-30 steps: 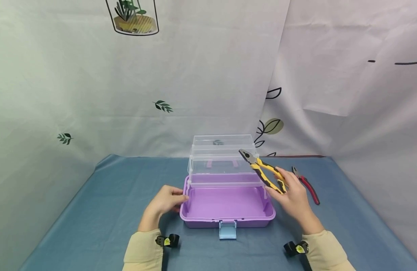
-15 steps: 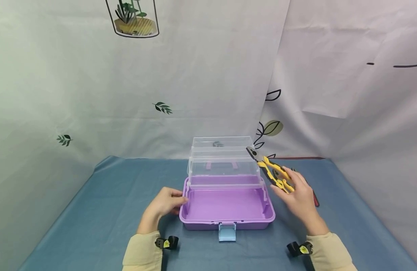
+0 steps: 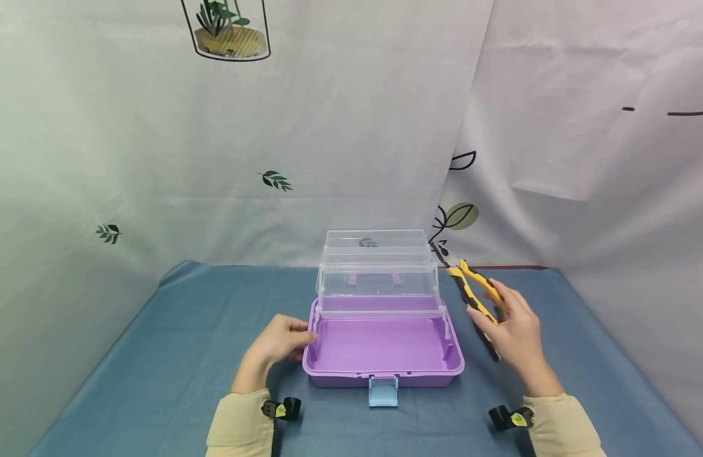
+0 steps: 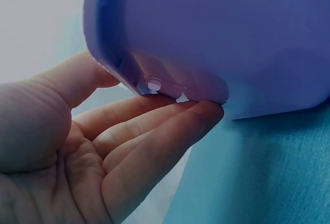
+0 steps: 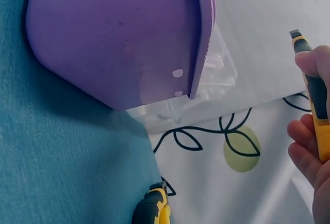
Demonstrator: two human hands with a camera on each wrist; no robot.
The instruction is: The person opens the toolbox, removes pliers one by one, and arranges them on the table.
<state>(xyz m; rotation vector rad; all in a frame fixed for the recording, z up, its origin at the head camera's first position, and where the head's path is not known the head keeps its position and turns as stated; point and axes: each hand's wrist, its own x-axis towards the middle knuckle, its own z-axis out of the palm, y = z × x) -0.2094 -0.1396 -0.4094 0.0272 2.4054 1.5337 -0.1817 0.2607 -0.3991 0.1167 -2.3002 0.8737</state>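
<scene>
My left hand (image 3: 278, 339) grips the left wall of a purple toolbox (image 3: 386, 343), thumb on the rim and fingers outside; the left wrist view shows these fingers (image 4: 170, 131) against the purple plastic. The box's clear hinged lid (image 3: 380, 273) stands raised at the back. To the right of the box, my right hand (image 3: 514, 330) holds yellow-and-black pliers (image 3: 471, 285) by the handles, metal nose pointing up and left. In the right wrist view, the held grip (image 5: 315, 90) appears at the right edge.
Another black-and-yellow tool (image 5: 152, 203) shows low in the right wrist view, its kind unclear. A light-blue latch (image 3: 382, 391) hangs from the box front. Blue cloth (image 3: 157, 368) covers the table, and a white patterned backdrop (image 3: 357, 127) stands behind.
My right hand has moved right with the pliers, away from the box. The red-handled pliers seen earlier at right are now hidden behind that hand. My left hand stays on the box.
</scene>
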